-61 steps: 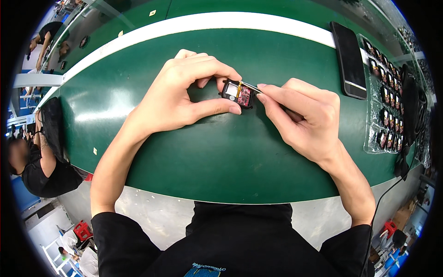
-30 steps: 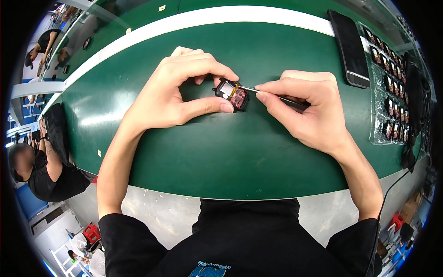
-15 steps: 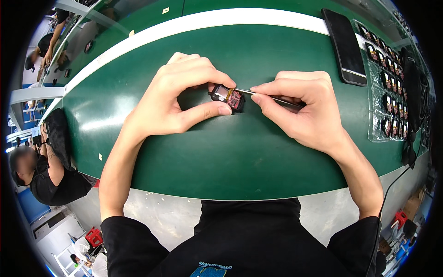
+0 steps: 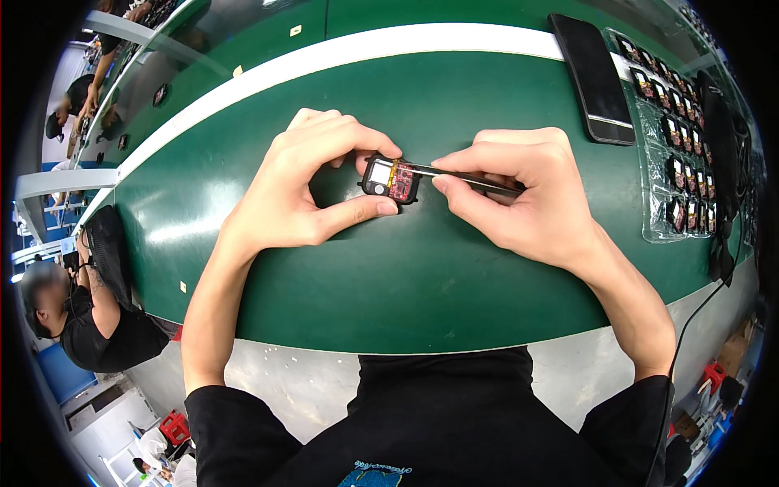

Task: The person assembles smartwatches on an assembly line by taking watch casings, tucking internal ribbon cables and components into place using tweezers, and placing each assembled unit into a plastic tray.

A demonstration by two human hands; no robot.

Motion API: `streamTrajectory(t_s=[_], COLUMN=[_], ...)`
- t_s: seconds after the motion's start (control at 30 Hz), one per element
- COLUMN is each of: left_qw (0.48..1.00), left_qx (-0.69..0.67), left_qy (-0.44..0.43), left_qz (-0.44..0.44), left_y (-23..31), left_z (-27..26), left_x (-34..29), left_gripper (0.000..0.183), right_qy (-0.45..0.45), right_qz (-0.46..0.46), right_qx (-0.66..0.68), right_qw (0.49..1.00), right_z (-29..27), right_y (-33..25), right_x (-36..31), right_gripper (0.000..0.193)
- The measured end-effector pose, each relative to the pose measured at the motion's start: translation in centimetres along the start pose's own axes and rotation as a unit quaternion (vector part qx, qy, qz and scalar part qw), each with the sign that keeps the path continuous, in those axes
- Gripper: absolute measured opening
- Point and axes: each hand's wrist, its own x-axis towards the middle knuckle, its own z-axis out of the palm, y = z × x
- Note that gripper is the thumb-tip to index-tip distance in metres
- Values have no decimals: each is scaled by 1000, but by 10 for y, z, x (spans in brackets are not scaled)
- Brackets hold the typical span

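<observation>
Working on a piece this small, we do best to let our left hand (image 4: 300,187) be the clamp and our right hand (image 4: 527,187) do only fine movements. The small black module (image 4: 389,200) is near the middle of the frame, slightly above centre, with its open face toward us. The tip of the slim metal tool (image 4: 420,170) reaches over its upper part, by the amber strip (image 4: 394,170) between the pale block (image 4: 380,173) and the red circuit board (image 4: 403,185). We judge that a light, low-angled approach suits this spot: the strip looks thin, and a slip to the right could scrape the board. Steadying both wrists would likely help, as would gripping only the frame, well off the parts inside.

As for the grip, our left thumb and index finger arch in a broad C, closed onto opposite edges of the module, the finger at its upper edge and the thumb at its lower one. Our right thumb and index finger pinch the tool narrowly, close to its working end. It may be a pair of tweezers, but we cannot tell whether its tips are parted, nor whether they touch the strip.
</observation>
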Motion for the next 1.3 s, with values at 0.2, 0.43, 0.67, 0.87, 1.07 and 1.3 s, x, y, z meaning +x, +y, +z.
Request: streamTrajectory(t_s=[0.2, 0.43, 0.67, 0.87, 1.07, 1.3], left_qw=[1000, 999, 1000, 1000, 1000, 1000], left_qx=[22, 29, 14, 4, 2, 5], left_qy=[1, 6, 8, 19, 17, 20], left_qz=[12, 15, 3, -11, -17, -11], left_y=[2, -2, 0, -1, -1, 1], left_z=[4, 3, 3, 4, 5, 6], left_x=[4, 2, 0, -1, -3, 0], left_gripper=[58, 55, 53, 57, 62, 58], right_qy=[40, 36, 27, 35, 35, 34], right_qz=[50, 32, 16, 14, 0, -7], right_qx=[34, -13, -44, -52, -65, -76], right_qw=[997, 999, 999, 998, 997, 996], right_z=[-2, 0, 1, 3, 6, 6], right_y=[2, 1, 0, 1, 0, -1], right_x=[-5, -3, -5, -2, -2, -2], right_gripper=[10, 12, 13, 13, 13, 12])
